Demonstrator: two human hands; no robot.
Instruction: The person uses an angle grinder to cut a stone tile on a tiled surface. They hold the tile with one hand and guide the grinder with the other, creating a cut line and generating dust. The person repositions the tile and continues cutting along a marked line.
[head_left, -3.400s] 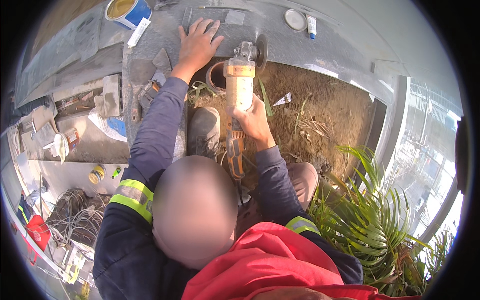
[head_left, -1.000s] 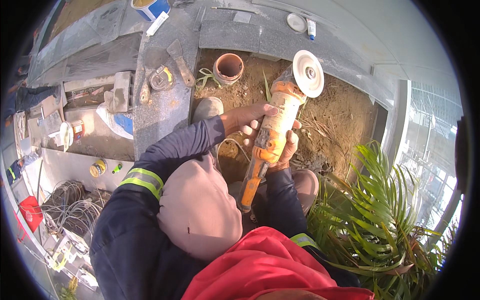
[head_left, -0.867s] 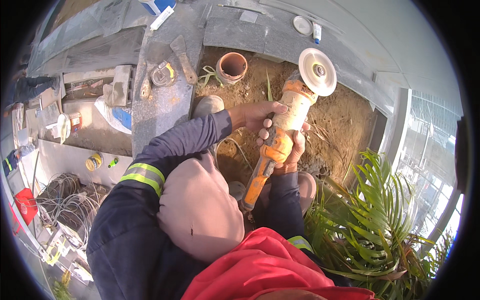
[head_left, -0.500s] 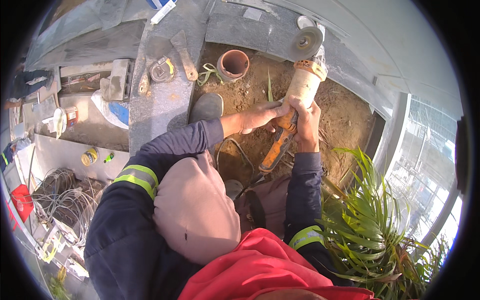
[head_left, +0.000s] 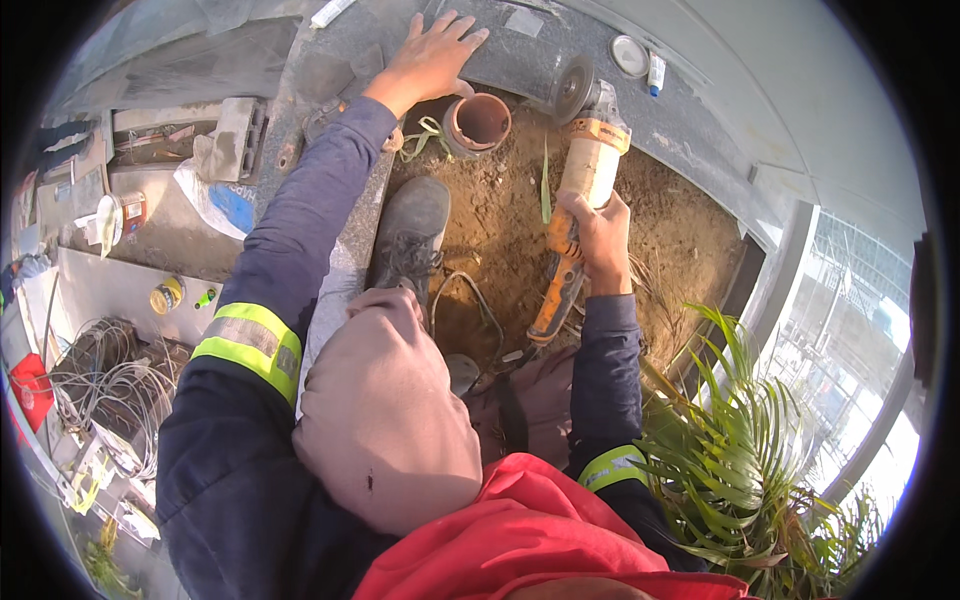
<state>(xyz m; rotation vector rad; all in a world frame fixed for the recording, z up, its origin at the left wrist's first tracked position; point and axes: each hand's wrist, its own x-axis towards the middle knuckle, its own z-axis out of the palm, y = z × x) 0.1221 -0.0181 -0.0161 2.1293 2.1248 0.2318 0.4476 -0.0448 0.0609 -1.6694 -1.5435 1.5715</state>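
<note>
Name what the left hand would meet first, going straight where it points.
Ahead of the left hand, the way looks free over the grey stone to the picture's top edge; the pale square lies right. Depth is unclear.

Grey ledge (head_left: 515, 62), round lid (head_left: 629, 56), tube (head_left: 656, 76), perhaps a scraper (head_left: 393, 141)

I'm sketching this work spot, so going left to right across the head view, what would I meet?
Red object → yellow tub → small green item → left hand, fingers spread → angle grinder gripped by the right hand → leafy green plant.
</note>
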